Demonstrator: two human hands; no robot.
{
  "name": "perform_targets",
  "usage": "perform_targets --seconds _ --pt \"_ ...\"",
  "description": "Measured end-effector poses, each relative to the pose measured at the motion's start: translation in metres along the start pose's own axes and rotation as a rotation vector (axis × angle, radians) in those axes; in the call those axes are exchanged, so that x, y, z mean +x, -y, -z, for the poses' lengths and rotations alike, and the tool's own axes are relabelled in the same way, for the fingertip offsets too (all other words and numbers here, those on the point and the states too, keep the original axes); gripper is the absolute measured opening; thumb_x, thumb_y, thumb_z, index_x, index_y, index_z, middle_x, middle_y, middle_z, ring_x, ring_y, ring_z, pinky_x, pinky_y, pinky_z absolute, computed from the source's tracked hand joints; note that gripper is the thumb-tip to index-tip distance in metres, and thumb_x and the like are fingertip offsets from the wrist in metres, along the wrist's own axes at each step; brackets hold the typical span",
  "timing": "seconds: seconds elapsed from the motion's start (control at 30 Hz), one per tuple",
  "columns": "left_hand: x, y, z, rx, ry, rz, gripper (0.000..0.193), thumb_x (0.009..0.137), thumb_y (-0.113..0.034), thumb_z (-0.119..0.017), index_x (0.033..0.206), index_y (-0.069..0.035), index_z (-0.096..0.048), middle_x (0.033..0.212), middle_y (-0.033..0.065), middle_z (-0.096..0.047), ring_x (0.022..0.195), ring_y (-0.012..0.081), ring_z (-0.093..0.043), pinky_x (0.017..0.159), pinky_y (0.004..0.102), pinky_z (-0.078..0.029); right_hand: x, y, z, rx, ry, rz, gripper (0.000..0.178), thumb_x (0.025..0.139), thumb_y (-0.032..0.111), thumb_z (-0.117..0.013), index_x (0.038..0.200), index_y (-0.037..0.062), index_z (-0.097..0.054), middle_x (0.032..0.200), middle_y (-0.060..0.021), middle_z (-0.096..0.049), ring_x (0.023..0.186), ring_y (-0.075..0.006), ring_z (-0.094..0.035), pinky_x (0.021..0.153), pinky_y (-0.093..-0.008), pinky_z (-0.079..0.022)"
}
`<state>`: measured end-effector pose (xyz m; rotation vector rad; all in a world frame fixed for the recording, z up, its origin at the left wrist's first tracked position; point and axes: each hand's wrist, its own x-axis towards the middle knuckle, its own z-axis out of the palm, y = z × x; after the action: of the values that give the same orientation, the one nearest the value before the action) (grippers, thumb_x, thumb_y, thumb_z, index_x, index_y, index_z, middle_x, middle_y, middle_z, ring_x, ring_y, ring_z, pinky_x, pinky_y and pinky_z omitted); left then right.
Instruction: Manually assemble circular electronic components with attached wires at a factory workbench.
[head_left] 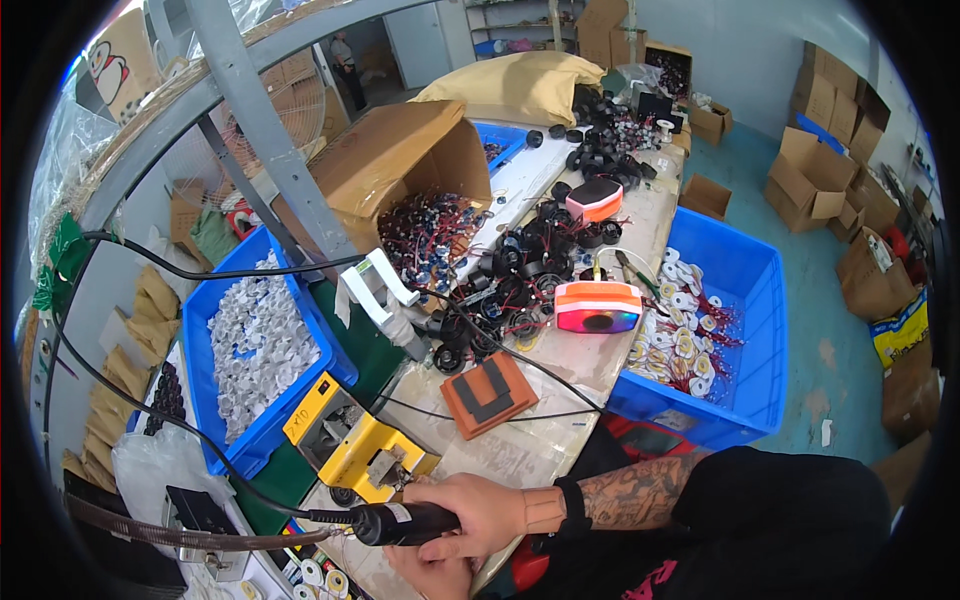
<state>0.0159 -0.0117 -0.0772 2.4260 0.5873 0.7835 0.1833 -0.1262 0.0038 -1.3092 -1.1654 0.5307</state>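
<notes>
My right hand (482, 512) reaches in from the right and wraps round a black corded electric screwdriver (405, 522). Its cable leaves the left end; the tip is hidden by my hands. Just below, partly cut off by the lower edge, my left hand (432, 574) is closed with curled fingers, and what it holds is hidden. Beyond them a yellow metal fixture (375, 455) stands on the bench. Past it lies a brown block with dark strips (488, 396). Farther off rests an orange and white device (598, 306) with a lit, coloured front, pliers (636, 272) beside it.
A blue bin (752, 330) with white round parts and red wires stands right; another blue bin (335, 350) with white pieces is left. Black round parts (515, 275) and an open carton (395, 165) cover the far bench. A black cable (150, 408) hangs across the left.
</notes>
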Motion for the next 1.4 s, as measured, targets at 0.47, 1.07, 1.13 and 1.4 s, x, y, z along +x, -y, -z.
perform_targets --seconds 0.47,1.07,1.13,1.4 --pt "0.171 -0.073 0.213 0.127 -0.558 -0.14 0.022 0.089 -0.008 -0.073 0.11 -0.002 -0.072 0.106 0.0117 -0.073 0.098 0.0202 -0.067 0.085 0.0332 -0.049 -0.027 -0.024 0.057 -0.085 -0.061 -0.066 0.073 0.085 0.055 -0.078 0.129 0.0004 -0.06 0.093 -0.0163 -0.068 0.079 -0.0302 -0.067 0.075 -0.0369 -0.053" --pt "0.436 -0.015 0.517 0.026 0.049 0.56 0.047 0.093 -0.042 -0.059 0.123 -0.007 -0.066 0.093 0.0052 -0.072 0.075 0.0169 -0.071 0.064 0.0297 -0.058 -0.057 -0.011 0.083 -0.179 -0.112 -0.029 0.057 0.088 0.061 -0.071 0.112 0.01 -0.06 0.074 -0.0162 -0.066 0.072 -0.0405 -0.068 0.064 -0.0481 -0.051" --pt "0.432 -0.001 0.506 -0.118 -0.012 0.504 0.052 0.096 -0.044 -0.061 0.13 -0.004 -0.064 0.103 0.0073 -0.073 0.087 0.0213 -0.072 0.08 0.033 -0.059 -0.063 -0.009 0.085 -0.164 -0.112 -0.064 0.054 0.088 0.058 -0.074 0.11 0.0109 -0.061 0.075 -0.0143 -0.067 0.072 -0.0387 -0.069 0.063 -0.046 -0.052" --pt "0.429 0.007 0.521 -0.114 -0.076 0.477 0.051 0.1 -0.042 -0.061 0.132 -0.002 -0.063 0.109 0.01 -0.073 0.09 0.0212 -0.073 0.08 0.0336 -0.059 -0.063 -0.016 0.078 -0.094 0.011 -0.067 0.063 0.089 0.06 -0.071 0.124 0.0094 -0.06 0.084 -0.0165 -0.069 0.081 -0.0396 -0.069 0.069 -0.0477 -0.052"
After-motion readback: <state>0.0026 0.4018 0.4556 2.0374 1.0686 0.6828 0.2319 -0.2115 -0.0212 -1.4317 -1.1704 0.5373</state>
